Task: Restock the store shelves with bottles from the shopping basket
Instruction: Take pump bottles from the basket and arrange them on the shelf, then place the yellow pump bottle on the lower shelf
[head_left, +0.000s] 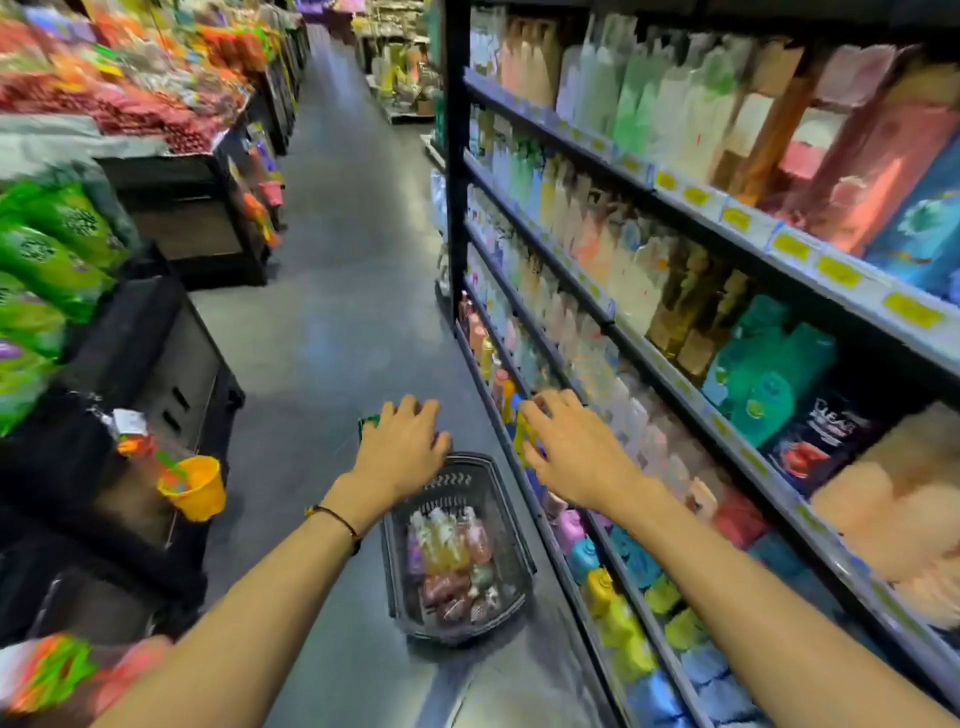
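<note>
**A:** Hand pose right now?

**B:** Both arms stretched forward, palms down. Left hand (402, 447) over the far rim of the basket (457, 478), fingers curled on a green thing (369, 425), mostly hidden. Right hand (571, 449) up against the shelves (608, 319), fingers wrapped round a yellow bottle (524, 441). Blurry though.

**A:** Room to move?

**B:** Basket down on the floor, just beside the bottom shelf edge, packed with bottles (452, 561). Open aisle (332, 312) ahead and leftward, up to the black display stands (156, 338).
</note>
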